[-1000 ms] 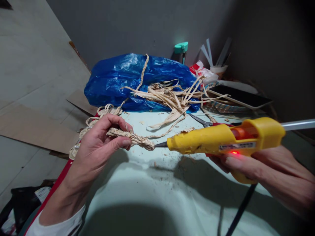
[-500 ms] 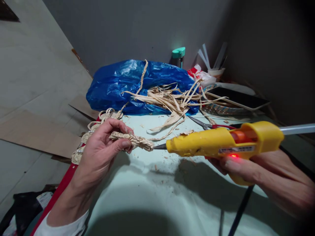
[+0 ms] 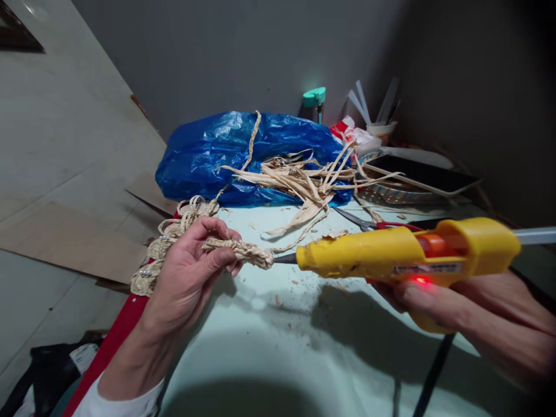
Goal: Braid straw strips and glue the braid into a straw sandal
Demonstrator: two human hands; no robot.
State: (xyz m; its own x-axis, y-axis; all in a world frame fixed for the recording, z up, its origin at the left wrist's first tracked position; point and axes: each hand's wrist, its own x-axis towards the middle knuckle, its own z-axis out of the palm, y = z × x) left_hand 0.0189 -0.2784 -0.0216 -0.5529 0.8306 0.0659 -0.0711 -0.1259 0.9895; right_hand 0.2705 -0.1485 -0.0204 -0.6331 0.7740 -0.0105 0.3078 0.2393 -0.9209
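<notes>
Between the thumb and fingers of my left hand (image 3: pixel 195 266) is a folded braided straw cord (image 3: pixel 249 255), its looped end pointing right. My right hand (image 3: pixel 452 301) is wrapped round the handle of a yellow glue gun (image 3: pixel 369 255), which has a red light lit on its side. The gun's dark nozzle (image 3: pixel 285 259) meets the end of the braid. A clear glue stick (image 3: pixel 538 235) juts from the gun's rear. A thin tail of straw cord runs behind the braid toward loose straw strips (image 3: pixel 304 179).
Behind my hands lies a blue plastic bag (image 3: pixel 204 153). Scissors (image 3: pixel 360 220) rest near the gun, and a tablet-like device (image 3: pixel 428 174) sits on a basket to the right. Looped braided pieces (image 3: pixel 158 249) line the table's red left edge. Straw scraps dot the pale tabletop (image 3: pixel 243 341).
Both hands, the braid and the glue gun appear slightly lower and farther right, partly from a small view shift. The nozzle stays at the braid's end.
</notes>
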